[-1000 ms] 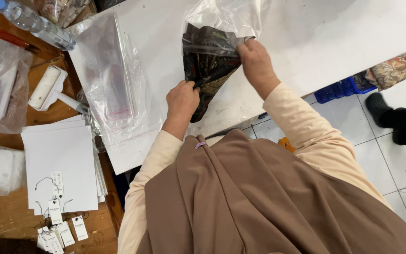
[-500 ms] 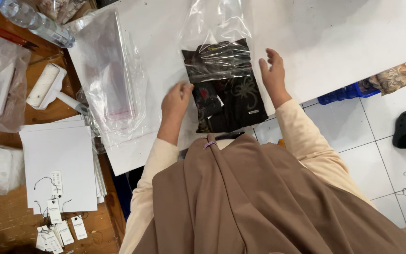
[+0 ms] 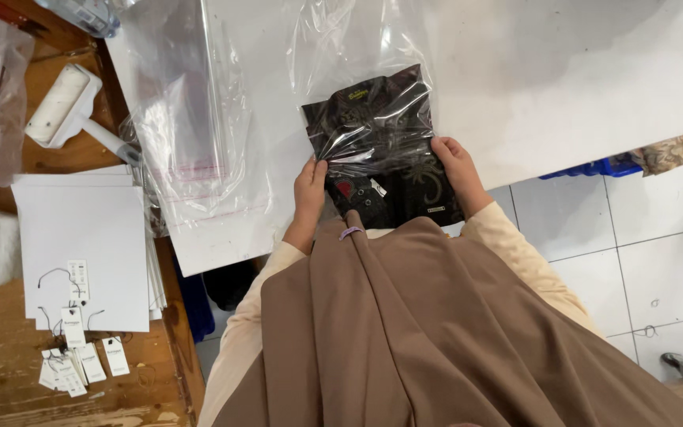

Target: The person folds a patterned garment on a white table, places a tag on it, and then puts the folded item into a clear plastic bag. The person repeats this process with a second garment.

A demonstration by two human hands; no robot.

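Both hands have come down to the garment's near corners. One folded dark patterned garment (image 3: 381,154) is lying between them on the white table (image 3: 563,87), partly inside one clear bag (image 3: 357,71); left hand (image 3: 308,192) and right hand (image 3: 456,168) are pinching its edges. Perhaps eight white hang tags (image 3: 81,356) are lying beside stacked white card sheets (image 3: 81,253).
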